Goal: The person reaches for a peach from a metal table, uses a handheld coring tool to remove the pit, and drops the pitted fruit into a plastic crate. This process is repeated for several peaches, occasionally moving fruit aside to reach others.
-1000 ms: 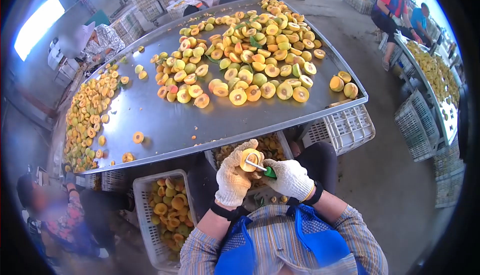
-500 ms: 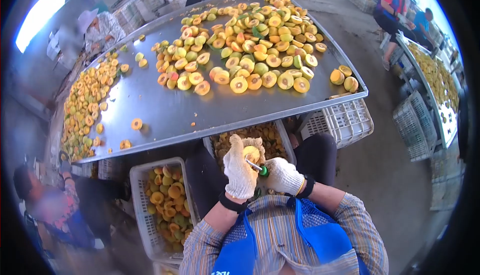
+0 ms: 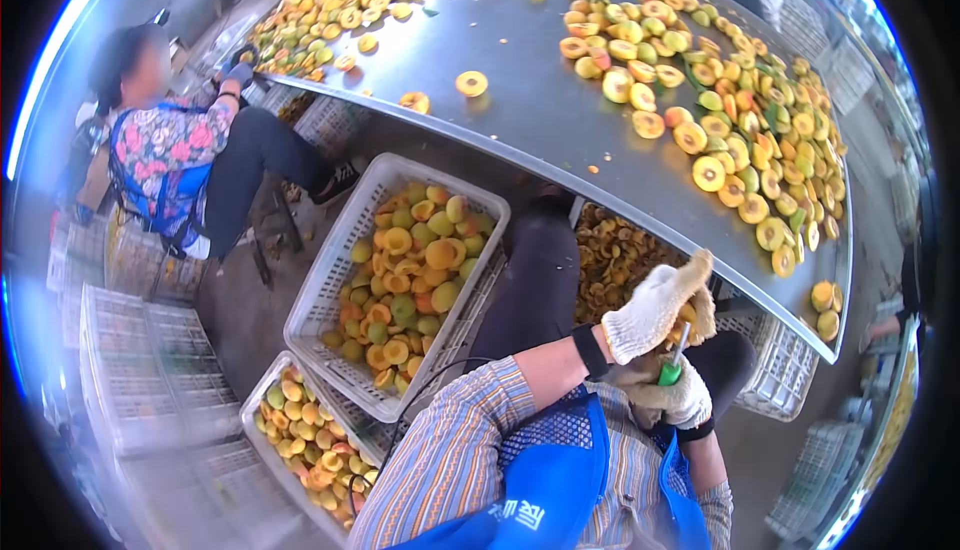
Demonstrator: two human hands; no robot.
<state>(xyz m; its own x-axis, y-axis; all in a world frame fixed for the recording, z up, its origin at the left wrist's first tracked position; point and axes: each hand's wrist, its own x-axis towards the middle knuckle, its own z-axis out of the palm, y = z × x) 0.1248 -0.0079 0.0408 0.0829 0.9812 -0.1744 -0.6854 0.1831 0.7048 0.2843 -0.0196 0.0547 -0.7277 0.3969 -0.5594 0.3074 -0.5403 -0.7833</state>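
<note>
My left hand (image 3: 655, 308), in a white knit glove, is closed around a halved yellow peach (image 3: 686, 320), mostly hidden by the fingers. Just below it, my right hand (image 3: 684, 397), also gloved, grips a green-handled tool (image 3: 670, 374) with a thin metal shaft. The shaft points up at the peach; its tip is hard to make out. Both hands are above my lap, near the edge of the metal table (image 3: 500, 130). Under that edge sits a crate of brownish-yellow fruit scraps (image 3: 622, 255).
Halved peaches (image 3: 730, 135) are heaped at the table's right, with more (image 3: 350, 5) at its far left. White crates (image 3: 345, 210) of peach halves stand to my left, near stacked crates (image 3: 150, 370). A co-worker (image 3: 180, 150) in a floral sleeve sits at the table's left end.
My view has swung left, bringing the left-hand crates and co-worker further into sight. Both hands appear further right in view, still holding the peach and the tool.
</note>
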